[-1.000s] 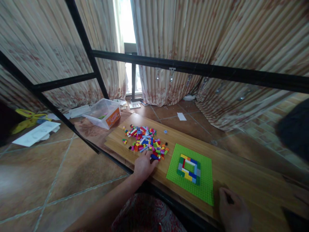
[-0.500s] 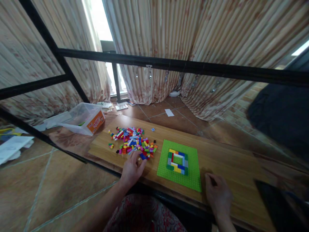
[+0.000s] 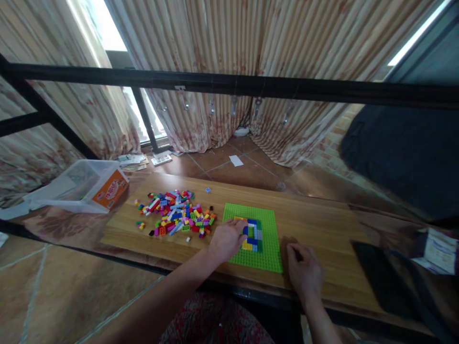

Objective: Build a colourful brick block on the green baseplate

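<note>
My left hand (image 3: 226, 240) reaches over the left part of the square brick structure (image 3: 259, 234), its fingers closed on a blue brick (image 3: 245, 230) at the fingertips. The structure is a hollow ring of yellow, blue, green, grey and other bricks on a green baseplate (image 3: 267, 263); my hand hides its left side. Whether the held brick is pressed down, I cannot tell. My right hand (image 3: 304, 270) rests loosely curled on the table right of the baseplate, with nothing visible in it.
A heap of mixed coloured bricks (image 3: 175, 212) lies on the wooden table (image 3: 315, 220), left of the baseplate. A clear plastic box (image 3: 86, 203) with an orange label stands beyond the table's left end. A black flat object (image 3: 383, 277) lies at the right. A dark bar (image 3: 222, 80) crosses beyond the table.
My left hand has moved right from the brick heap to the structure, carrying the blue brick. My right hand stays beside the baseplate. The camera view has shifted right.
</note>
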Available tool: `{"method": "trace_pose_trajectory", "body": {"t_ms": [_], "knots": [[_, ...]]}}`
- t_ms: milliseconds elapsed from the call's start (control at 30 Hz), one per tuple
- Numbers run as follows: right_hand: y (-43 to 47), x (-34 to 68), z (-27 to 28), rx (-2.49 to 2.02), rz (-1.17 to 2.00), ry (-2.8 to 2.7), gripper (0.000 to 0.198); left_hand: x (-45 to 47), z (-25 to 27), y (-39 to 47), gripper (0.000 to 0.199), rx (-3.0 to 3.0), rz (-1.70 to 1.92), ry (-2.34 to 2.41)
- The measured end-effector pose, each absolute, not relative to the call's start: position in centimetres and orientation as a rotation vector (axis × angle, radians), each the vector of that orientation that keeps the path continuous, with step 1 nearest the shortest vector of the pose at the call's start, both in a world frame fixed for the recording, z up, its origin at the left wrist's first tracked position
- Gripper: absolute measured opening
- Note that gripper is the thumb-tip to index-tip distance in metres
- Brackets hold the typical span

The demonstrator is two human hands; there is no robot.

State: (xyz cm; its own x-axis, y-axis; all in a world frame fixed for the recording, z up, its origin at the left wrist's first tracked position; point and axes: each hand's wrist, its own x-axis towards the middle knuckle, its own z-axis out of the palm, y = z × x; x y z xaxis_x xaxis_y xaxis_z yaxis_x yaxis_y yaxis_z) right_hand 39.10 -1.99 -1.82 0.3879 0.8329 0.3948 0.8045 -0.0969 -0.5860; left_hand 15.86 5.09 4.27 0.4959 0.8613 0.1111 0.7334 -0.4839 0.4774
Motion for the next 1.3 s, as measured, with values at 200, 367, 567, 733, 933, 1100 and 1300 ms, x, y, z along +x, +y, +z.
{"method": "trace_pose_trajectory", "body": {"t_ms": [200, 367, 567, 733, 933, 1100, 1300], "knots": [[-2.0, 39.1, -1.5, -1.88, 0.072, -1.397, 0.034, 16.3, 2.9, 5.4, 0.018, 2.402, 0.517, 1.333], [-2.0, 39.2, -1.7, -1.877, 0.063, -1.391, 0.032, 16.0, 2.6, 5.3, 0.016, 2.415, 0.608, 1.338], [-2.0, 39.1, -1.5, -1.874, 0.028, -1.403, 0.032, 15.0, 2.2, 4.5, 0.024, 2.456, 0.704, 1.304], [-2.1, 39.3, -1.7, -1.878, 0.016, -1.418, 0.033, 14.5, 1.4, 3.3, 0.034, 2.477, 0.657, 1.379], [-2.1, 39.3, -1.8, -1.902, 0.006, -1.419, 0.035, 14.8, 1.0, 2.9, 0.037, 2.504, 0.601, 1.435], [-2.2, 39.4, -1.9, -1.891, 0.016, -1.426, 0.035, 15.0, 1.1, 3.0, 0.039, 2.524, 0.535, 1.467], [-2.1, 39.5, -1.8, -1.888, 0.004, -1.457, 0.036, 15.3, 1.6, 2.7, 0.043, 2.553, 0.496, 1.498]]}}
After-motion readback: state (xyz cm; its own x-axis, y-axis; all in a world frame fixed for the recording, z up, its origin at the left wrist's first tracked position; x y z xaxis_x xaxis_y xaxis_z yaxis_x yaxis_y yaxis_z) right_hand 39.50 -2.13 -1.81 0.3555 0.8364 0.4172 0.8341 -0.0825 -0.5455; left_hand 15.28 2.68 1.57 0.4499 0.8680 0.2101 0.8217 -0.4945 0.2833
